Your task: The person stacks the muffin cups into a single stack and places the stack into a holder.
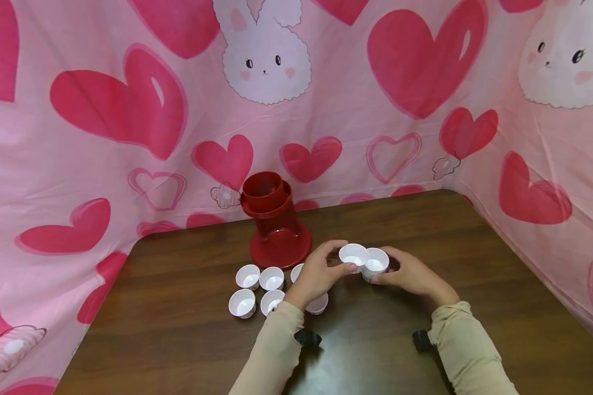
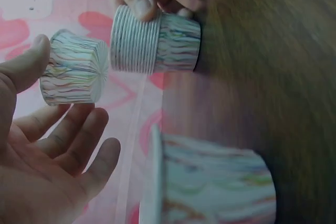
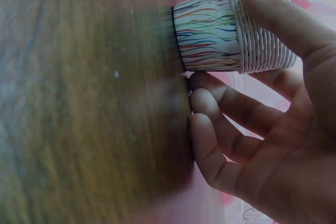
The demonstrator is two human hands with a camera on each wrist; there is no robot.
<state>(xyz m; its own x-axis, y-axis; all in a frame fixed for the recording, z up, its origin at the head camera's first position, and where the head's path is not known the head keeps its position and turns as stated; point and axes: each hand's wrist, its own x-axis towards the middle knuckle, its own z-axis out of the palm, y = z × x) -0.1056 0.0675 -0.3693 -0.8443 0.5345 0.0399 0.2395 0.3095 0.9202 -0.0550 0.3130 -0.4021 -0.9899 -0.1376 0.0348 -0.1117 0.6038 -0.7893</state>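
A single white paper baking cup (image 1: 353,255) with coloured wavy lines on its side is pinched between the thumb and fingers of my left hand (image 1: 320,275). It is lifted off the table, beside the top of a nested stack of the same cups (image 1: 375,263). Thumb and fingers of my right hand (image 1: 411,272) grip that stack near its layered rims. In the right wrist view the stack (image 3: 210,32) has its base at the wooden table, and the lower fingers (image 3: 210,145) rest close to the surface.
Several separate paper cups (image 1: 242,303) stand mouth up in two rows on the brown table (image 1: 178,329), partly hidden by the left arm. Behind them stands a red plastic cylinder on a round base (image 1: 280,247). Pink heart-patterned cloth (image 1: 351,120) hangs around the table.
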